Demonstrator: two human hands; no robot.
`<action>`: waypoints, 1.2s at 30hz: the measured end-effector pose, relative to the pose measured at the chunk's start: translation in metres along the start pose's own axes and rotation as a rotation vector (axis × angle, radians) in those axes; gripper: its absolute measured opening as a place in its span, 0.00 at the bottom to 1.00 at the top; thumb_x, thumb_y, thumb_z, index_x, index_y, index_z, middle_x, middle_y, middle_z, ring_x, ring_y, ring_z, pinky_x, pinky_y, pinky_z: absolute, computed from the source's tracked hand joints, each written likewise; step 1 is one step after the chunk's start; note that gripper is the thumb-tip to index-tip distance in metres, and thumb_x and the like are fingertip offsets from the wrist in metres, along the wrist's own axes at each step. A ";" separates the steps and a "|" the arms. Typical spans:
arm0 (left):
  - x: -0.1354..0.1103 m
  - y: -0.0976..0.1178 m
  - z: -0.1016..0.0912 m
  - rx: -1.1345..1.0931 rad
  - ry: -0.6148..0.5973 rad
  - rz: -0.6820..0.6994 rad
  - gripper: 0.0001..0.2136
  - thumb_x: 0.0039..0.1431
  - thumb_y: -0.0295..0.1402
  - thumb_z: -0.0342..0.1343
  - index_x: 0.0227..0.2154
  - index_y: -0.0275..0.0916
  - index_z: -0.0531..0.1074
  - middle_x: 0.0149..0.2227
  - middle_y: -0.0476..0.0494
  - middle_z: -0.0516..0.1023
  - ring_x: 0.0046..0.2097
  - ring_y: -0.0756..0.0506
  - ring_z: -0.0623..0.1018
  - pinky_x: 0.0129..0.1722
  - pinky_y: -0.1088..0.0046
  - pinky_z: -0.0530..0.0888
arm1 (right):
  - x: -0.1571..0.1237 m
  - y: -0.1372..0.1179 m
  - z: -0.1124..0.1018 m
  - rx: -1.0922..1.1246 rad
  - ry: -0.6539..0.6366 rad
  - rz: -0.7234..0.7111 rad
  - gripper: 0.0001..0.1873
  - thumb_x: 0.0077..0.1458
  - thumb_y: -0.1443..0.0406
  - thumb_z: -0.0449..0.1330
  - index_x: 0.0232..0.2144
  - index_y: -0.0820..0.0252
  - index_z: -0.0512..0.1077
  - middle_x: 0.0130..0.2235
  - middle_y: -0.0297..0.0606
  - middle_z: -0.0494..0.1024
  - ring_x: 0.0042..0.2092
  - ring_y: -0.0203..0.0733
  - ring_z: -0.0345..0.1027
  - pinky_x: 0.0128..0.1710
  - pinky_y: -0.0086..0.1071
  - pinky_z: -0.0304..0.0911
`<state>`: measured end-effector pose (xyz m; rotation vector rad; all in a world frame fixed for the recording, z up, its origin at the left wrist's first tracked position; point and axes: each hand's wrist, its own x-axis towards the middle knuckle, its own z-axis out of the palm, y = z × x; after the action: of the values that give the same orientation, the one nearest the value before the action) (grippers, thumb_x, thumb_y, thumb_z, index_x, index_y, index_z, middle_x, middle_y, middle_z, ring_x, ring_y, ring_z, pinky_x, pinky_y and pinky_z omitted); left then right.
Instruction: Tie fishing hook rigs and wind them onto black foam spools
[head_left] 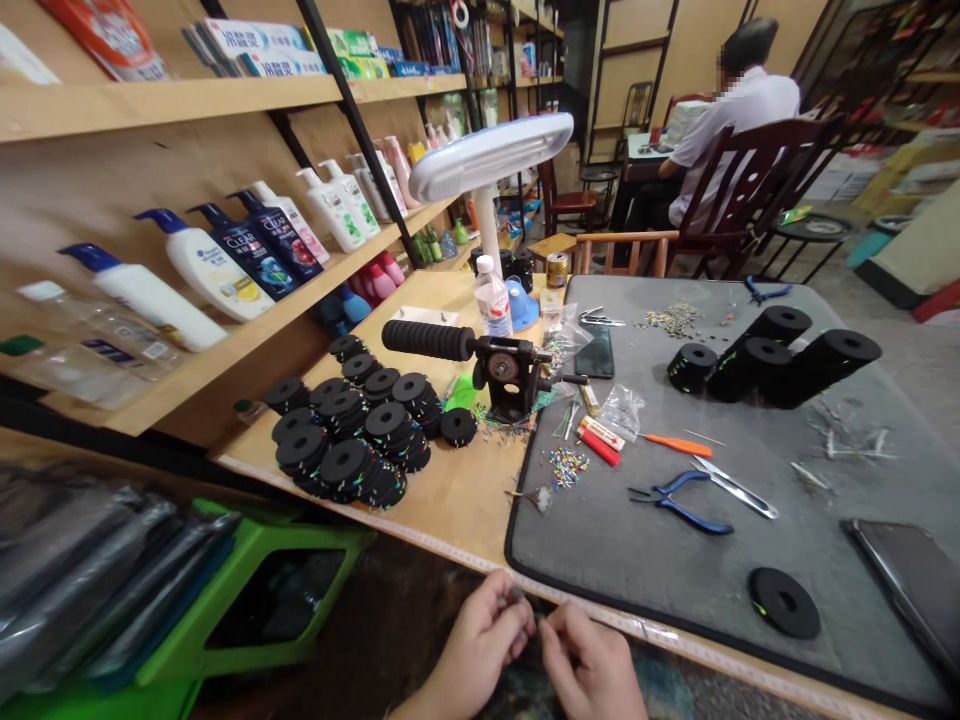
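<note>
Just off the table's front edge, my left hand (491, 632) is closed in a pinch around something small and dark that I cannot make out. Close beside it, my right hand (589, 655) also pinches with thumb and fingers, and what is between them is too small to name. On the grey mat (637, 570) beyond lie blue-handled pliers (686, 500), tweezers (739, 490), an orange-handled tool (679, 445) and a heap of coloured beads (566, 467). A single black foam disc (784, 602) rests at the mat's near right.
Stacks of black foam discs (349, 462) stand on the left of the table. A black hand-crank device (510, 375), a bottle (493, 300) and a lamp (491, 155) are behind. Black foam rolls (817, 365) and a phone (907, 580) sit right. A person (739, 130) sits farther back.
</note>
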<state>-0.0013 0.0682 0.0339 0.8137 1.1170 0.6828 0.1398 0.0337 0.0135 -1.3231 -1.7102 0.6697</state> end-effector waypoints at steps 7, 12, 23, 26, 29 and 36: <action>0.000 0.003 0.002 -0.323 -0.023 -0.213 0.10 0.41 0.34 0.58 0.22 0.38 0.61 0.20 0.53 0.67 0.20 0.56 0.61 0.20 0.78 0.45 | 0.003 -0.004 -0.002 0.041 -0.002 -0.018 0.12 0.59 0.69 0.50 0.24 0.56 0.64 0.20 0.30 0.72 0.20 0.33 0.66 0.22 0.22 0.59; 0.000 0.005 0.001 -0.389 -0.052 -0.268 0.07 0.37 0.29 0.55 0.20 0.38 0.61 0.21 0.52 0.67 0.20 0.57 0.62 0.20 0.78 0.42 | 0.001 -0.001 0.000 0.107 -0.007 0.042 0.12 0.60 0.67 0.51 0.24 0.56 0.66 0.21 0.31 0.73 0.21 0.35 0.66 0.23 0.24 0.59; 0.002 0.001 0.007 -0.277 0.039 -0.164 0.06 0.38 0.30 0.56 0.21 0.37 0.64 0.20 0.55 0.61 0.23 0.55 0.56 0.23 0.76 0.46 | 0.005 -0.003 0.012 0.364 -0.077 0.352 0.15 0.60 0.57 0.52 0.26 0.57 0.68 0.19 0.29 0.66 0.19 0.34 0.58 0.19 0.26 0.54; 0.003 0.000 0.009 -0.312 0.044 -0.165 0.07 0.37 0.30 0.57 0.22 0.37 0.65 0.21 0.55 0.62 0.24 0.54 0.58 0.23 0.76 0.47 | 0.004 -0.003 0.016 0.455 -0.056 0.417 0.16 0.59 0.54 0.53 0.25 0.57 0.65 0.18 0.26 0.63 0.18 0.32 0.55 0.18 0.26 0.50; 0.003 0.000 0.010 -0.330 0.058 -0.184 0.07 0.36 0.30 0.57 0.21 0.37 0.64 0.20 0.55 0.62 0.23 0.54 0.60 0.22 0.76 0.46 | 0.005 -0.004 0.017 0.596 -0.028 0.555 0.20 0.57 0.49 0.54 0.25 0.57 0.64 0.15 0.23 0.60 0.16 0.31 0.51 0.17 0.25 0.46; 0.002 0.002 0.012 -0.352 -0.030 -0.240 0.05 0.35 0.27 0.54 0.19 0.37 0.63 0.18 0.54 0.62 0.20 0.56 0.59 0.20 0.76 0.45 | 0.012 -0.005 0.012 0.740 -0.024 0.734 0.27 0.47 0.41 0.57 0.25 0.60 0.66 0.11 0.23 0.61 0.14 0.29 0.47 0.16 0.23 0.42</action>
<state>0.0105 0.0684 0.0368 0.3823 1.0105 0.6390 0.1258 0.0445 0.0152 -1.3460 -0.7842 1.5529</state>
